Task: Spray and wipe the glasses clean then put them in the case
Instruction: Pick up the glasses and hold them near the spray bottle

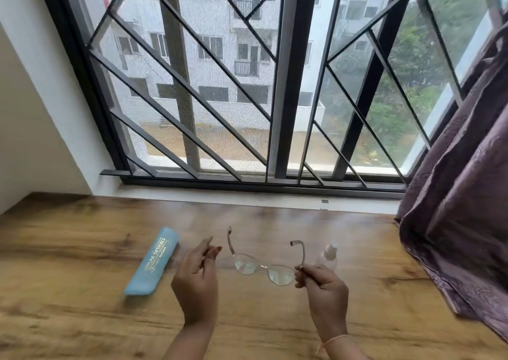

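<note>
Clamped on the glasses (264, 266), just right of centre in the lower frame: thumb and curled fingers of the right hand (321, 285), pinching the frame corner at the right temple hinge. Held clear of the table (82, 249), temples unfolded and pointing toward the top of the frame, lenses tilted toward the camera. Left of them, the left hand (195, 277), raised with fingers loosely parted, holding nothing, near the left temple tip but apart from it.

Likely risks from here: carried by one corner only, so prone to swing or twist at the hinge, or to drop onto the wood on any loosening of the pinch. Smudging of the right lens too, with fingertips that close to its edge. Reaching for the spray bottle (328, 256), partly hidden just behind the right hand, with that same loaded hand: a fair chance of tipping it over. Probably safer after a handover to the left.

Further out: the blue case (151, 263) lying flat at lower left, apparently closed, well apart from the glasses. Purple curtain (461, 194) down the right edge, draped onto the table. Barred window (220, 84) across the top. No wiping cloth to be seen anywhere. Between glasses and case, only the left hand itself.
</note>
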Available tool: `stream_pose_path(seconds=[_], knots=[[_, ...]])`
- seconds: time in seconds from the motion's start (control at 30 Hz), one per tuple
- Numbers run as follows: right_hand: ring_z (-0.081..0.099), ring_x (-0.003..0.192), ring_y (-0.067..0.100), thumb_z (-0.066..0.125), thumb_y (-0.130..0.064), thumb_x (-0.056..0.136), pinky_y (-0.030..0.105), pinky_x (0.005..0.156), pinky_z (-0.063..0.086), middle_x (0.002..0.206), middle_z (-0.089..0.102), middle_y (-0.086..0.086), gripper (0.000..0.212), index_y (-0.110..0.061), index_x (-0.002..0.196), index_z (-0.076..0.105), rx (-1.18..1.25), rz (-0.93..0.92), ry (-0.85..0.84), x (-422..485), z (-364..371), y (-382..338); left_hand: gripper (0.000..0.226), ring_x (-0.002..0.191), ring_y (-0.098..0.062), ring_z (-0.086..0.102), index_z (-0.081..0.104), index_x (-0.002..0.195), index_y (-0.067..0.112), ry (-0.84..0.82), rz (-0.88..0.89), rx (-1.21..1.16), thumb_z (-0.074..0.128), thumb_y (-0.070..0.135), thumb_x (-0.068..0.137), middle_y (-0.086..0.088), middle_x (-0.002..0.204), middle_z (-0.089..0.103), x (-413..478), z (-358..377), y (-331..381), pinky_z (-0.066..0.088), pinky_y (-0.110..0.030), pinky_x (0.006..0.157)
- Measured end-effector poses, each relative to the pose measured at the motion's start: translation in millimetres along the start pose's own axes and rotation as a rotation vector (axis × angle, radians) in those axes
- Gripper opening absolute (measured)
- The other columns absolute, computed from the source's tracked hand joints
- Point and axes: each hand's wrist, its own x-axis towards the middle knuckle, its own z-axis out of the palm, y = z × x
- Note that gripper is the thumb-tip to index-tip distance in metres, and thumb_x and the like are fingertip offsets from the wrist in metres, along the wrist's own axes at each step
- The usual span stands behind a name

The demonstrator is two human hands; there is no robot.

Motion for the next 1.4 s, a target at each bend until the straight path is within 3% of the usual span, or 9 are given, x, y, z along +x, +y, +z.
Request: stream_pose_path(seconds=[0.13,0.27,0.4,0.53,0.7,0.83,0.93,1.1,1.4], knots=[[0.057,0.046,0.008,0.067,0.02,0.068,0.015,0.051,0.05,0.074,0.069,0.001,0.043,-0.023,0.065,0.071,-0.035,-0.032,0.015,-1.4,1.8,0.6,0.016,0.072,-0.001,0.055,0.068,0.086,0.032,-0.163,-0.038,-0.039,0.07,0.025,0.071,0.015,0.076,0.061,-35.8,18.2,25.8,0.041,-0.01,0.064],[0.058,0.051,0.006,0.067,0.019,0.068,0.01,0.054,0.047,0.063,0.067,0.003,0.046,-0.027,0.065,0.069,-0.079,-0.059,0.019,-6.0,4.9,-1.7,0.023,0.075,0.002,0.049,0.071,0.079,0.029,-0.36,0.016,0.08,0.059,0.046,0.068,0.018,0.071,0.06,-59.6,38.4,30.6,0.039,-0.012,0.067],[0.061,0.067,-0.003,0.065,0.019,0.067,0.004,0.063,0.043,0.07,0.067,-0.023,0.049,-0.03,0.067,0.07,-0.185,-0.1,0.001,-10.0,4.5,-0.8,0.021,0.076,0.0,0.044,0.071,0.079,0.03,-0.412,0.051,0.151,0.061,0.042,0.065,0.018,0.071,0.061,-65.4,52.6,39.8,0.036,-0.012,0.07],[0.059,0.066,-0.012,0.06,-0.002,0.065,-0.001,0.06,0.039,0.067,0.063,-0.036,0.019,-0.014,0.064,0.074,-0.205,-0.125,0.025,-13.5,5.6,-5.0,0.014,0.073,0.0,0.043,0.072,0.075,0.031,-0.422,0.019,0.171,0.066,0.034,0.063,0.02,0.07,0.061,-65.1,59.2,42.5,0.034,-0.012,0.068],[0.057,0.062,-0.011,0.061,0.002,0.064,0.0,0.056,0.037,0.064,0.062,-0.032,0.02,-0.014,0.059,0.071,-0.221,-0.169,0.011,-16.5,7.2,-0.5,0.006,0.073,-0.001,0.045,0.069,0.069,0.028,-0.43,0.004,0.149,0.065,0.027,0.064,0.017,0.068,0.062,-63.2,57.3,44.6,0.036,-0.015,0.065],[0.059,0.057,0.004,0.068,0.016,0.068,0.008,0.055,0.042,0.059,0.065,-0.003,0.032,-0.015,0.06,0.069,-0.213,-0.17,-0.041,-16.1,8.7,3.2,0.009,0.065,-0.003,0.053,0.067,0.065,0.026,-0.454,0.007,0.162,0.059,0.024,0.065,0.016,0.065,0.063,-56.8,50.5,44.0,0.035,-0.012,0.059],[0.058,0.053,0.009,0.072,0.0,0.069,0.017,0.053,0.045,0.06,0.064,-0.003,0.025,-0.026,0.07,0.073,-0.198,-0.197,-0.099,-16.0,10.1,-4.3,0.011,0.058,-0.007,0.059,0.07,0.065,0.024,-0.421,-0.039,0.161,0.06,0.019,0.065,0.013,0.061,0.066,-48.5,45.3,45.8,0.039,-0.017,0.054],[0.064,0.065,0.009,0.065,-0.037,0.074,0.034,0.062,0.054,0.077,0.069,-0.011,0.017,-0.027,0.084,0.074,-0.177,-0.2,-0.113,-13.4,16.2,-17.3,0.026,0.054,0.0,0.062,0.072,0.059,0.025,-0.365,-0.326,-0.008,0.069,0.003,0.073,0.017,0.054,0.066,-21.6,33.4,57.6,0.049,-0.017,0.056],[0.059,0.107,0.015,0.045,0.023,0.078,0.038,0.094,0.05,0.111,0.062,-0.005,0.054,-0.014,0.113,0.065,-0.334,-0.192,-0.104,-3.4,18.2,-11.3,0.017,0.039,-0.007,0.054,0.065,0.072,0.001,-0.362,-1.154,-0.615,0.055,-0.006,0.084,-0.004,0.05,0.063,39.7,6.8,53.5,0.046,-0.014,0.039]])
